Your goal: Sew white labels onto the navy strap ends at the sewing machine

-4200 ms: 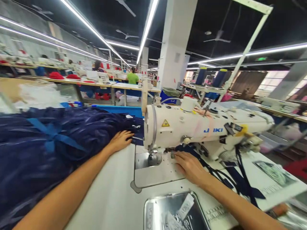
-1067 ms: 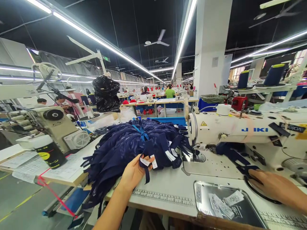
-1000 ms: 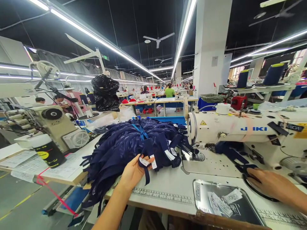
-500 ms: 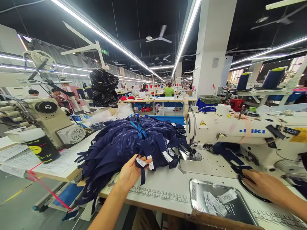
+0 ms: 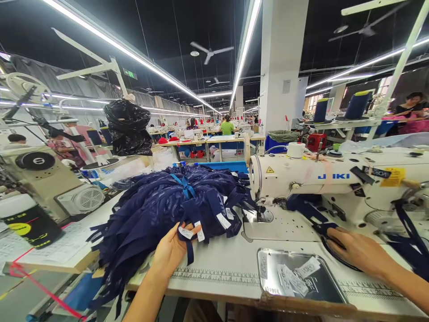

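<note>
My left hand (image 5: 171, 252) is closed around a navy strap (image 5: 191, 252) that carries a white label (image 5: 185, 232). This strap hangs at the front of a large bundle of navy garments (image 5: 144, 210), tied with a blue ribbon (image 5: 187, 188). More white labels (image 5: 224, 221) show on the bundle beside my fingers. To the right, my right hand (image 5: 355, 248) rests with curled fingers on a navy fabric band (image 5: 321, 226), which runs back under the arm of the white sewing machine (image 5: 301, 174). My palm hides part of the band.
A metal tray (image 5: 264, 273) with loose white labels lies at the table's front, by a printed ruler (image 5: 214, 276). A thread cone in a black wrapper (image 5: 31, 228) stands left. A black plastic bag (image 5: 127, 127) hangs behind the bundle. Co-workers sit further back.
The view has turned a little to the right, bringing a co-worker into sight at the right edge. Both hands keep nearly the same places on the strap and the band.
</note>
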Available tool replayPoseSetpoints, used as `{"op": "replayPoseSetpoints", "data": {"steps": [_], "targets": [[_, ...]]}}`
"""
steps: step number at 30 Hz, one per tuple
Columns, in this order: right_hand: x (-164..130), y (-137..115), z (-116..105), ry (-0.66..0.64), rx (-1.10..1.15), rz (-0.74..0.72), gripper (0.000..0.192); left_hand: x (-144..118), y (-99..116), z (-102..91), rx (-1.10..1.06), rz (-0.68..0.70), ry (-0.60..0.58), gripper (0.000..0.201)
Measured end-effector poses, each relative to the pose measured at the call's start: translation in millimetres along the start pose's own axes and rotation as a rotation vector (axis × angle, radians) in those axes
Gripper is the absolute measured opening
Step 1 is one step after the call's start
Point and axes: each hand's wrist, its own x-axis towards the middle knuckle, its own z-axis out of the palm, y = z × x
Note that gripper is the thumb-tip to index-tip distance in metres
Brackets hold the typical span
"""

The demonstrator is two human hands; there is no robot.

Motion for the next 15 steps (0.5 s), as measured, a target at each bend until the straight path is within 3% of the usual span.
{"op": "replayPoseSetpoints", "data": {"steps": [4, 6, 9, 12, 15], "targets": [[-9, -28, -13, -0.021, 0.326, -0.127, 0.019, -7, -5, 1.4, 0.12, 0.095, -0.045, 0.02], [-14, -51, -22, -0.127, 0.594, -0.206, 0.026, -16, -11, -0.1, 0.255, 0.187, -0.162, 0.011], [-18, -86, -35, -0.376, 0.94, -0.149, 0.033, -33, -22, -2.6, 0.545, 0.239, -0.356, 0.017], [-20, -109, -41, -0.533, 1.196, -0.113, 0.038, -48, -29, -2.4, 0.783, 0.224, -0.458, 0.022], [-18, -116, -41, -0.626, 1.374, -0.115, 0.043, -55, -33, -2.5, 0.896, 0.205, -0.501, 0.021]]}}
